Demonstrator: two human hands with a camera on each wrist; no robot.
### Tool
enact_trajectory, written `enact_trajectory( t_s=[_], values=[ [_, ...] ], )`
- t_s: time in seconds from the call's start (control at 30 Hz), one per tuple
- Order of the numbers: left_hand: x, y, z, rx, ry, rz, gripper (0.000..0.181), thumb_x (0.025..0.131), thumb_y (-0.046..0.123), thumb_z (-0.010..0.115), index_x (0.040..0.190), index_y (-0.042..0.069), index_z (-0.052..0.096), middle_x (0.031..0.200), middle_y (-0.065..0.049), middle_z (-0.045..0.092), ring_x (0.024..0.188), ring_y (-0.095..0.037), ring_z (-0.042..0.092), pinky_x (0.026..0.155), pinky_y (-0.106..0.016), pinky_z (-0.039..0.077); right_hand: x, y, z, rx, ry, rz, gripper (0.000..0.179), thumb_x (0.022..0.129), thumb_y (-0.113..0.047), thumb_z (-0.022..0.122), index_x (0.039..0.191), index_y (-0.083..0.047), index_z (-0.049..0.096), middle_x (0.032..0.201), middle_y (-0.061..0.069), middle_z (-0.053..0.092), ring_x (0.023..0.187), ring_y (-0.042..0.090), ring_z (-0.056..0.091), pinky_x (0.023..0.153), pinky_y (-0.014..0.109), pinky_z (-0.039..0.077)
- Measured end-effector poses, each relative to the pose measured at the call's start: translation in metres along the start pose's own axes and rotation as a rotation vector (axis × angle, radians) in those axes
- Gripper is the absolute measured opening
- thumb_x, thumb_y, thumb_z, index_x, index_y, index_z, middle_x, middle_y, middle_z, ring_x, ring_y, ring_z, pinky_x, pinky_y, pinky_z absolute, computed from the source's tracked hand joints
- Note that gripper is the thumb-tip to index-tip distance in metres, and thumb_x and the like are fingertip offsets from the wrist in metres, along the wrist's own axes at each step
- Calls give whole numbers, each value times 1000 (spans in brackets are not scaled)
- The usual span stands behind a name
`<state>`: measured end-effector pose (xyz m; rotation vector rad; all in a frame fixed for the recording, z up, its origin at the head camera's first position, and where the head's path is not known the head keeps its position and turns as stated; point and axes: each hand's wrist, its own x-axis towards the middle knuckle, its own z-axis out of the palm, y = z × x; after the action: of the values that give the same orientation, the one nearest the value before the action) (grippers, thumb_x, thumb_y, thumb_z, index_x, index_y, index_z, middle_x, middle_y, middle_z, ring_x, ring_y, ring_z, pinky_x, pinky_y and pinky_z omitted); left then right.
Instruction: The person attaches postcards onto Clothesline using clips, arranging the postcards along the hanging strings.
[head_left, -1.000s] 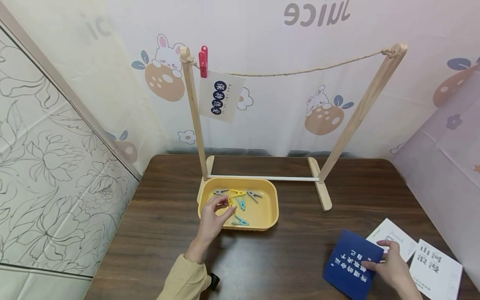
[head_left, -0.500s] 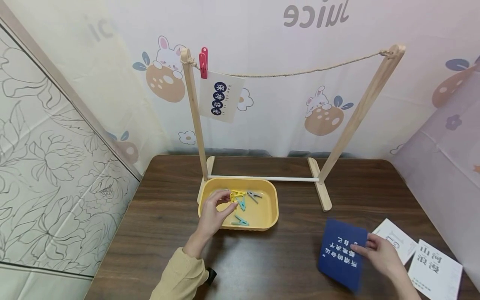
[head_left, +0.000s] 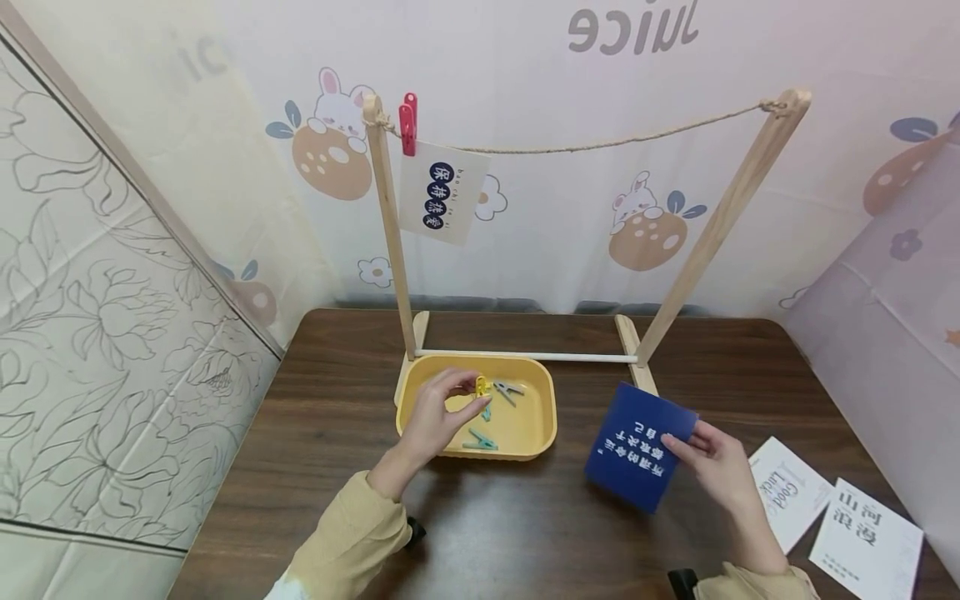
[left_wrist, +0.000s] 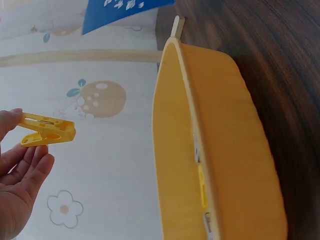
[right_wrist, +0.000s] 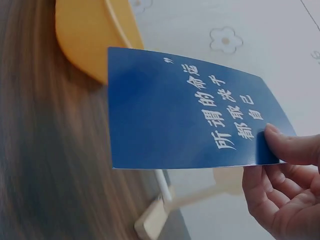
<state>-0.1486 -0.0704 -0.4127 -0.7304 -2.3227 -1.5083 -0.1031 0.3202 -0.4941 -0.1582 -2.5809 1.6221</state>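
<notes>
Between thumb and fingers, my left hand (head_left: 441,410) pinches the handles of a yellow clothespin (left_wrist: 49,131), held over the yellow tray (left_wrist: 240,130). My right hand (head_left: 711,457) grips a dark blue card (right_wrist: 170,115) with white Chinese characters by its edge, thumb on the printed face. In the head view that blue card (head_left: 640,447) is raised over the table, right of the tray. Several more clothespins lie in the tray, among them a grey one (head_left: 508,392) and a teal one (head_left: 480,441); my left hand partly hides others.
A wooden frame (head_left: 716,233) with a sagging twine line (head_left: 577,151) stands behind the tray. A red clothespin (head_left: 408,125) holds a white card (head_left: 442,193) at the line's left end. Two white cards (head_left: 787,492) (head_left: 867,542) lie at the table's right.
My right hand has lifted the blue card off the white cards and carried it left and toward the frame. My left hand has raised the yellow clothespin slightly and moved it right.
</notes>
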Motion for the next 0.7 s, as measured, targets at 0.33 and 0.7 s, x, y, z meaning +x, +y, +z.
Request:
enact_trajectory(
  t_s=[0.33,0.7],
  values=[
    [16,13,-11,26,-68,80,24,77,6,68,98,-4,59,88,-9,58,81,-20,58,71,-24,49,35,22,25,227,26,-102,38,80,-15,67,115,-5,56,93,6,66,77,14,64,60,21,51],
    [36,30,-22,52,-87,135,23,78,5,66,99,-3,59,88,-8,57,82,-16,55,73,-25,50,42,-62,29,296,36,-145,35,79,-12,66,110,3,57,92,16,64,75,17,64,59,23,51]
  ],
)
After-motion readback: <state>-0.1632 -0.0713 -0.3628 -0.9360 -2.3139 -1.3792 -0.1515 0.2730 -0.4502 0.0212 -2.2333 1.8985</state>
